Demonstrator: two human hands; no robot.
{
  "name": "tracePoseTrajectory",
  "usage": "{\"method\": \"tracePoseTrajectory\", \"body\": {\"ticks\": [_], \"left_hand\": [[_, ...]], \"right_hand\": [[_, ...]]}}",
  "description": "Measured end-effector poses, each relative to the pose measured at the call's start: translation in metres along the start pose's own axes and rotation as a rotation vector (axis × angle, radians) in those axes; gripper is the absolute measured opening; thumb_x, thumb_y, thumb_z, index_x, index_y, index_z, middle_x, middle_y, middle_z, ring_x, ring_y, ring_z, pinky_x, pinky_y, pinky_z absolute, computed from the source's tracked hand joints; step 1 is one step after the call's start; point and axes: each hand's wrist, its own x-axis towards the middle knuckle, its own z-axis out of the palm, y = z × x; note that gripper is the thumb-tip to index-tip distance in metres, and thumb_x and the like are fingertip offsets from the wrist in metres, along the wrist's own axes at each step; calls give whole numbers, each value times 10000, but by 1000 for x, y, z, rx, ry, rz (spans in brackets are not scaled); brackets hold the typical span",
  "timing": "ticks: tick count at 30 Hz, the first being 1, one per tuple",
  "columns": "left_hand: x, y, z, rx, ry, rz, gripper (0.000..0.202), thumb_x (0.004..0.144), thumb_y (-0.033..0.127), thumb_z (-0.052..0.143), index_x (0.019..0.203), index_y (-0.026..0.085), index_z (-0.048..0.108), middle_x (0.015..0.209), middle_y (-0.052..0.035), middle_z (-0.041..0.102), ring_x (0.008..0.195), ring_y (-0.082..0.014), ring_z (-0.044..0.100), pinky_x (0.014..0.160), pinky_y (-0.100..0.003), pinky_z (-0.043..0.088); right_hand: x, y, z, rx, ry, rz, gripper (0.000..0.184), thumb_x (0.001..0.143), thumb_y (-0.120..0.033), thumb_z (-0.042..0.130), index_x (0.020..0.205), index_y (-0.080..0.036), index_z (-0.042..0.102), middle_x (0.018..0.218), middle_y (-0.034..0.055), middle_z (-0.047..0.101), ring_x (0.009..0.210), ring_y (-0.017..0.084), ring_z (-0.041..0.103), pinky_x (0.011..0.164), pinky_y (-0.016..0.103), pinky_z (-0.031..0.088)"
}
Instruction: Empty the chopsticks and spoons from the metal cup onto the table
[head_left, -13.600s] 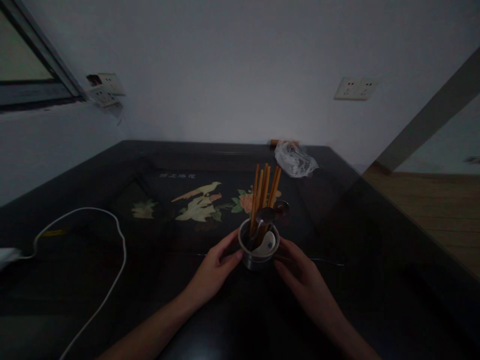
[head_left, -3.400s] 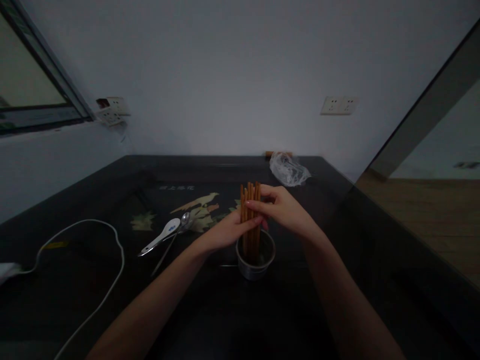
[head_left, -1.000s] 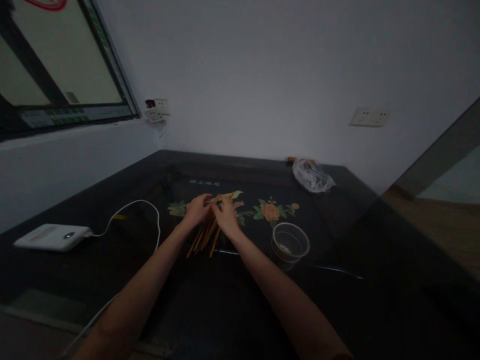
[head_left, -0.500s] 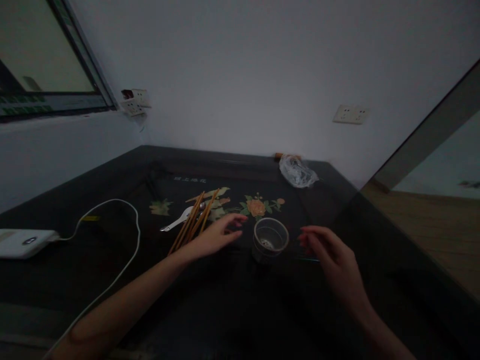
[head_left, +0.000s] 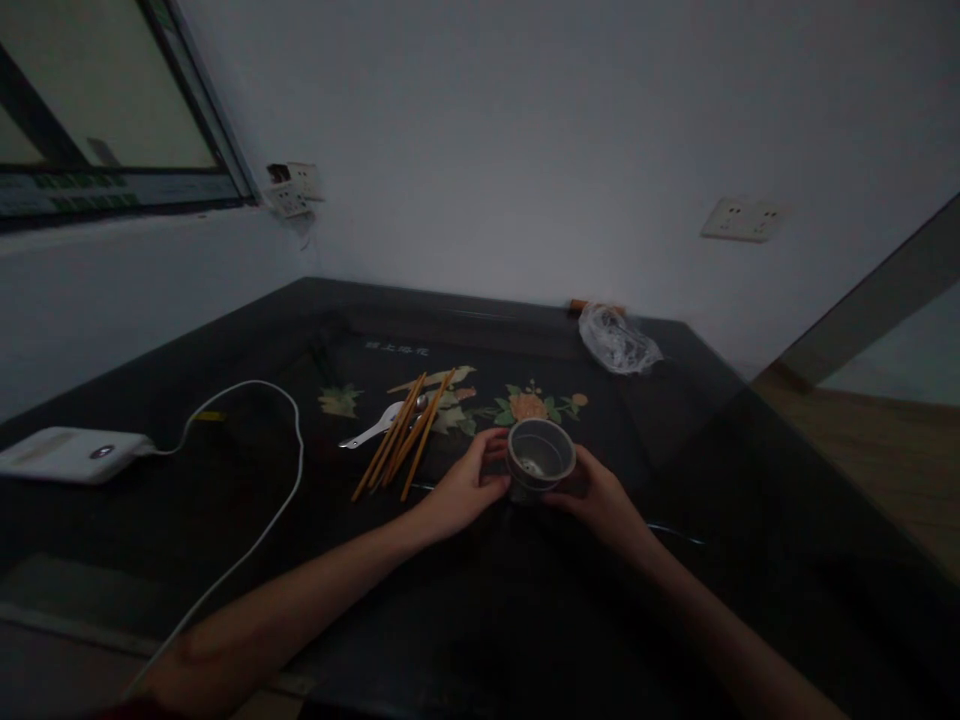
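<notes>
A round grey container [head_left: 541, 455], cup-shaped with small holes in its bottom, stands upright on the dark table between my hands. My left hand [head_left: 472, 480] curves round its left side, fingers behind and thumb in front. Round its right side goes my right hand [head_left: 596, 495], thumb at the front and the other fingers partly hidden. To the left of my left hand lie several wooden chopsticks [head_left: 405, 440], loosely crossed. Under them sits a white spoon [head_left: 375, 428] with a metal spoon head [head_left: 421, 402] beside it.
A white power bank [head_left: 75, 455] with a white cable [head_left: 300, 440] lies at the left. A crumpled clear plastic bag [head_left: 619, 340] and an orange-brown stick [head_left: 581, 306] rest by the wall. The dark table [head_left: 450, 640] has a printed flower pattern. Wall sockets [head_left: 742, 220] are at the right.
Both hands have moved inward from either side and closed round the container. The view has shifted slightly, moving the table scene rightward.
</notes>
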Motion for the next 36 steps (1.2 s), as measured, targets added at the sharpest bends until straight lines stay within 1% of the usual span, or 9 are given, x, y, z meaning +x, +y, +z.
{"method": "tracePoseTrajectory", "body": {"ticks": [2, 4, 9, 14, 17, 21, 30, 33, 36], "left_hand": [[6, 0, -14, 44, 55, 15, 513, 804, 124, 592, 1273, 195, 398, 1371, -164, 474, 1297, -261, 453, 1054, -466, 397], [14, 0, -30, 93, 136, 12, 483, 792, 102, 595, 1241, 183, 436, 1351, -154, 509, 1267, -249, 491, 1066, -453, 392], [32, -5, -72, 143, 295, -11, 469, 803, 121, 582, 1249, 162, 441, 1337, -163, 535, 1239, -251, 524, 1038, -449, 425], [36, -3, -99, 172, 382, -12, 482, 788, 120, 577, 1250, 134, 441, 1310, -168, 556, 1201, -251, 557, 1002, -422, 457], [34, 2, -107, 185, 414, -10, 453, 801, 120, 552, 1242, 144, 451, 1307, -151, 565, 1197, -236, 560, 1001, -406, 458], [32, 7, -112, 214, 442, -22, 447, 809, 123, 536, 1247, 148, 450, 1313, -144, 564, 1204, -230, 554, 977, -387, 475], [34, 6, -118, 295, 492, -48, 434, 821, 152, 541, 1249, 155, 472, 1290, -158, 577, 1142, -241, 593, 893, -385, 523], [34, 7, -120, 309, 528, -35, 399, 818, 161, 551, 1213, 160, 491, 1252, -155, 597, 1093, -240, 618, 860, -394, 540], [35, 14, -124, 337, 623, 10, 389, 798, 146, 551, 1184, 157, 497, 1228, -157, 591, 1094, -250, 607, 876, -423, 531]], "right_hand": [[17, -2, 9, -6, -5, -31, 556, 625, -208, 777, 1136, -175, 558, 1156, 115, 638, 1007, 245, 627, 859, 390, 509], [38, -4, 21, -6, -3, -67, 594, 618, -207, 788, 1163, -174, 554, 1147, 108, 641, 918, 223, 642, 833, 384, 513], [89, -10, 54, 72, -3, -76, 651, 587, -190, 804, 1186, -175, 550, 1080, 88, 641, 718, 161, 630, 701, 339, 530], [119, -13, 77, 99, -7, -78, 721, 570, -180, 809, 1223, -177, 502, 1011, 60, 629, 645, 137, 605, 630, 311, 520], [127, -13, 86, 106, 0, -79, 714, 597, -199, 796, 1236, -177, 478, 1008, 50, 614, 649, 129, 597, 631, 303, 512], [130, -11, 93, 106, 6, -77, 715, 599, -193, 787, 1238, -143, 469, 1017, 60, 599, 636, 123, 588, 614, 290, 493], [130, -15, 103, 103, 32, -78, 644, 602, -180, 779, 1184, -201, 504, 1029, 36, 612, 610, 98, 562, 609, 277, 497], [127, -15, 103, 108, 26, -69, 645, 605, -173, 776, 1191, -205, 507, 1032, 36, 607, 608, 98, 572, 613, 281, 506], [118, -14, 94, 117, 16, -54, 634, 618, -168, 761, 1198, -206, 509, 1054, 48, 592, 632, 106, 597, 624, 286, 517]]}}
